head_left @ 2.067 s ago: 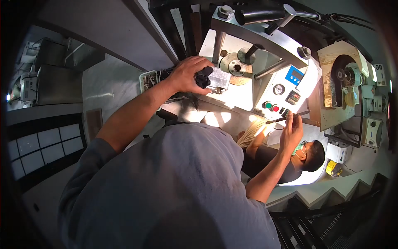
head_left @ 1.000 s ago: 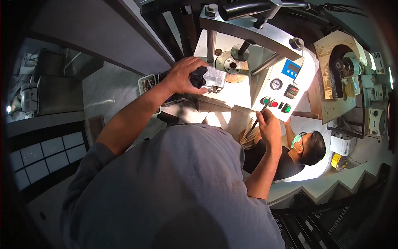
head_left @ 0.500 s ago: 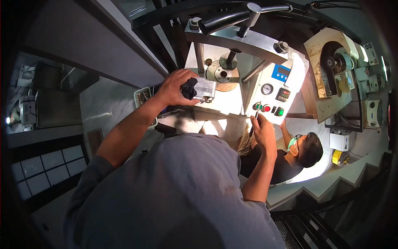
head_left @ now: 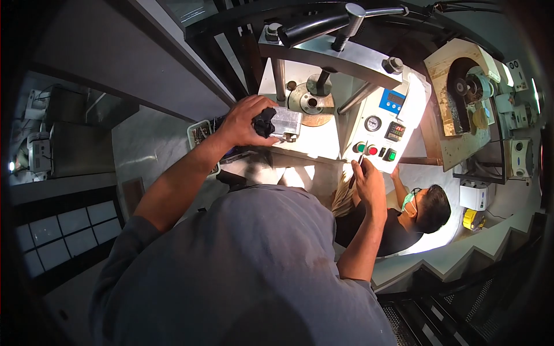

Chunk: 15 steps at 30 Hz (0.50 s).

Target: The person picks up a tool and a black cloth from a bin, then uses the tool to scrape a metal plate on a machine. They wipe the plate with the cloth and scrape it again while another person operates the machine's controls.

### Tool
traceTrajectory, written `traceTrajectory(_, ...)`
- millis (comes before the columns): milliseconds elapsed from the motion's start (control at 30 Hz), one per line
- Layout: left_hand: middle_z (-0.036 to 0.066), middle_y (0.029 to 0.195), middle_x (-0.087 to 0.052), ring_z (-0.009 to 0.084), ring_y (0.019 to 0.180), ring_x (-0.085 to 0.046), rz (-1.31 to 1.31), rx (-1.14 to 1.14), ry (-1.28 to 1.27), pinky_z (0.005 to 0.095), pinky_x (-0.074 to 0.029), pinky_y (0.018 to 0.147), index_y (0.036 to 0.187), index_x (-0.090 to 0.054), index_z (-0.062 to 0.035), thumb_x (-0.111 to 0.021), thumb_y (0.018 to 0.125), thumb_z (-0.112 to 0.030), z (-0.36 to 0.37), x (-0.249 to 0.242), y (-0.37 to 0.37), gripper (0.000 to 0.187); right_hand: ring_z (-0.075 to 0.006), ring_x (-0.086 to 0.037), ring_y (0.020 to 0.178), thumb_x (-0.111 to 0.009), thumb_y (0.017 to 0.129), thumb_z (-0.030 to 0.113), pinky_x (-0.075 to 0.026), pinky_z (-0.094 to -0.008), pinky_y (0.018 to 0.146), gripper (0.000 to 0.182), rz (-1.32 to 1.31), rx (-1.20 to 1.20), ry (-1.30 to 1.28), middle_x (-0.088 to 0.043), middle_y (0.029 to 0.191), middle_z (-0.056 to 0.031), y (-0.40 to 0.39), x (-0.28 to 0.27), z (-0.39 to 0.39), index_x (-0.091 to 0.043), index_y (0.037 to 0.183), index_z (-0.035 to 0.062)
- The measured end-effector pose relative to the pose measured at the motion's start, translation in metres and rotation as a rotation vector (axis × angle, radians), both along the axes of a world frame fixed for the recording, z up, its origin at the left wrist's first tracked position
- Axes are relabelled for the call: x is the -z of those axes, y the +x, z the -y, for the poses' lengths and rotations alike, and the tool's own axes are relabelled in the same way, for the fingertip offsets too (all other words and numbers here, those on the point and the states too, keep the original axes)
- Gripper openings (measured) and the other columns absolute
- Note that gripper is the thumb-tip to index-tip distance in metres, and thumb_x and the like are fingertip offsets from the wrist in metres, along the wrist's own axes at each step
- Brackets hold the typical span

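Observation:
My left hand (head_left: pixel 243 122) is closed around one end of a silvery metal block (head_left: pixel 285 122), with a bunched black cloth (head_left: pixel 264 123) between fingers and metal. The block rests at the left edge of the white machine's bed, beside a round metal plate (head_left: pixel 311 104). My right hand (head_left: pixel 370 180) pinches a thin dark pen-like tool (head_left: pixel 360 159); its exact kind is too small to make out. The tool's upper end is close below the buttons on the white control panel (head_left: pixel 356 130), near a green button (head_left: pixel 359 147) and a red button (head_left: pixel 372 150).
Above the bed runs a steel crossbar (head_left: pixel 329 57) with a black-gripped handle (head_left: pixel 314 30). A seated person (head_left: pixel 398 222) in a mask is at my right. A basket of small parts (head_left: pixel 199 132) stands left of the bed. Farther right is another machine in a wooden housing (head_left: pixel 450 92).
Both hands keep their grips and hardly move. The whole view has shifted very slightly.

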<state>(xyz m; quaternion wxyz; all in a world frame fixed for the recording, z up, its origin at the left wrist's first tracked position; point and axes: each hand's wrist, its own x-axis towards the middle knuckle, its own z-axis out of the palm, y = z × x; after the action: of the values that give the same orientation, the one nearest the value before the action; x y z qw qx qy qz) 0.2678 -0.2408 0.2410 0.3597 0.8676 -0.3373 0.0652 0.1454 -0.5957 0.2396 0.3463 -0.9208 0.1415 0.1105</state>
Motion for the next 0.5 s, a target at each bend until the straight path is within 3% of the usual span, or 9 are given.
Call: traceTrajectory(500,0.008,0.114,-0.07,0.0303,0.103,-0.066,0.016,-0.003,-0.003,0.0414,-0.052,0.093,0.107,-0.062,-0.0075,-0.091,0.059,-0.027,0.0,0.002,0.0,0.06,-0.0467,-0.062,0.073,-0.057,0.105,0.038,-0.046,-0.0518,0.067,0.044,0.013,0.091,-0.022,-0.063,0.077,-0.0262,-0.005,-0.005,0.011,-0.06,0.091,-0.004)
